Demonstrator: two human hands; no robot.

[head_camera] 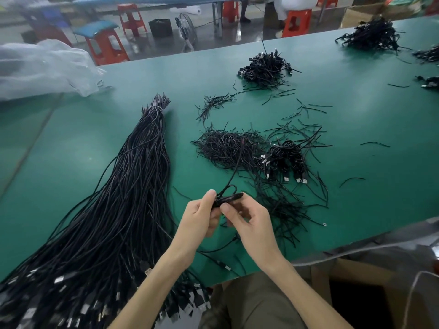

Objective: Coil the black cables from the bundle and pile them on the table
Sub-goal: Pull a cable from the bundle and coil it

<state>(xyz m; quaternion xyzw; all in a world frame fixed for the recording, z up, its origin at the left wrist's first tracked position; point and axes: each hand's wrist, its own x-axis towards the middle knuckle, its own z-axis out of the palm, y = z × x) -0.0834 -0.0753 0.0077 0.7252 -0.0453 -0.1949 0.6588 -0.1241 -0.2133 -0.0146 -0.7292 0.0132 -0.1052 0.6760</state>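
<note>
A long bundle of black cables [133, 186], tied near its far end, lies on the green table [71, 150] and fans out toward me, its plugs at the near edge. My left hand [202, 217] and my right hand [247, 219] hold a small black cable coil [229, 198] between them, just above the table. Both pinch it with thumb and fingers. A loose tail of that cable [237, 162] rises from the coil toward the far side. A pile of coiled cables [287, 160] with plugs sits to the right of my hands.
A heap of thin black ties [225, 146] lies in the middle, with strays scattered around. More coiled piles sit further back [266, 67] and at the far right [373, 35]. A clear plastic bag [45, 67] is at the left; an open cardboard box [356, 293] stands beside my lap.
</note>
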